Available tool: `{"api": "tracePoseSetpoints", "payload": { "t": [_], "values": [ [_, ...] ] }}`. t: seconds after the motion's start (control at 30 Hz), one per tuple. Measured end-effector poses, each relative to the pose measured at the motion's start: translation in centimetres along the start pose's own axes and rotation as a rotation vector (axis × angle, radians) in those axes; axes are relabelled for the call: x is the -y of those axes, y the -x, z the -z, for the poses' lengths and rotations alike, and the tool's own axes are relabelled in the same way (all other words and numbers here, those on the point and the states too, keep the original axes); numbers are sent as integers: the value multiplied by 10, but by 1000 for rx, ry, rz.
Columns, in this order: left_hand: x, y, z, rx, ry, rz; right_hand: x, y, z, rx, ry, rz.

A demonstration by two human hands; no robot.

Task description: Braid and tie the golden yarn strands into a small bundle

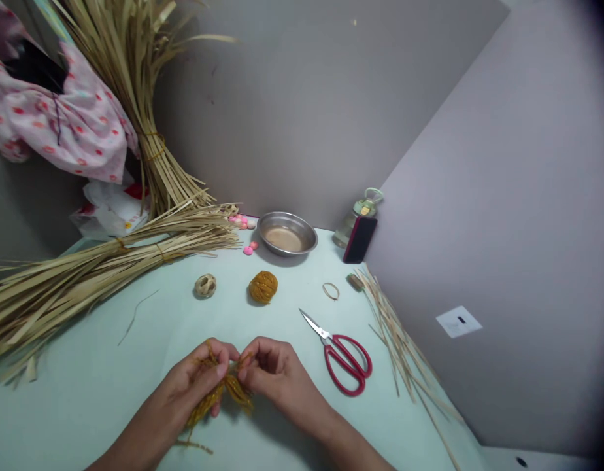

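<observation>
Both hands meet over a small bundle of golden-yellow yarn [237,391] low in the middle of the view. My left hand [204,376] is closed around the yarn, with looped strands hanging below its fingers. Thumb and forefinger of my right hand [270,366] pinch the yarn near the top of the bundle. Past the hands sit a ball of the same yarn [263,288] and a small woven ball [204,286]. Red-handled scissors [338,356] lie to the right, blades part-way apart. A short piece of yarn [194,446] rests by my left wrist.
Bundles of dry straw strips [135,255] cover the left side. At the back are a metal bowl [287,234], pink pieces [248,250], a bottle [348,226] and a leaning phone [361,240]. A thin ring [331,291] and loose strips [400,333] lie right, beside the wall.
</observation>
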State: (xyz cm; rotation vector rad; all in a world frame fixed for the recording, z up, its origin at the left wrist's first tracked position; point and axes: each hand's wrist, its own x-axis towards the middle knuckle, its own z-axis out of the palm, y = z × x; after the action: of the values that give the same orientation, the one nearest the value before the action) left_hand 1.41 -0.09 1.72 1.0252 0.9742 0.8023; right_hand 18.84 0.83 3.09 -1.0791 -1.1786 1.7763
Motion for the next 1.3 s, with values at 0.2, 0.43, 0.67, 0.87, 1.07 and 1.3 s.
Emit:
{"api": "tracePoseSetpoints", "payload": {
  "t": [0.2, 0.43, 0.67, 0.87, 1.07, 1.3],
  "values": [
    [12, -3, 9, 59, -81, -46, 0, 1, -2, 6, 39, 12],
    [17, -6, 10, 79, -92, -36, -3, 2, -1, 8, 50, 19],
    [-2, 0, 1, 0, 59, -9, -2, 1, -2, 16, 44, -7],
    [-9, 6, -2, 12, 200, 61, -6, 0, -1, 45, -2, 10],
    [-6, 6, -1, -93, 112, 2, -6, -2, -1, 40, 0, 11],
    [8, 1, 5, -65, -90, -26, -3, -5, 0, -54, -48, 6]
  ]
}}
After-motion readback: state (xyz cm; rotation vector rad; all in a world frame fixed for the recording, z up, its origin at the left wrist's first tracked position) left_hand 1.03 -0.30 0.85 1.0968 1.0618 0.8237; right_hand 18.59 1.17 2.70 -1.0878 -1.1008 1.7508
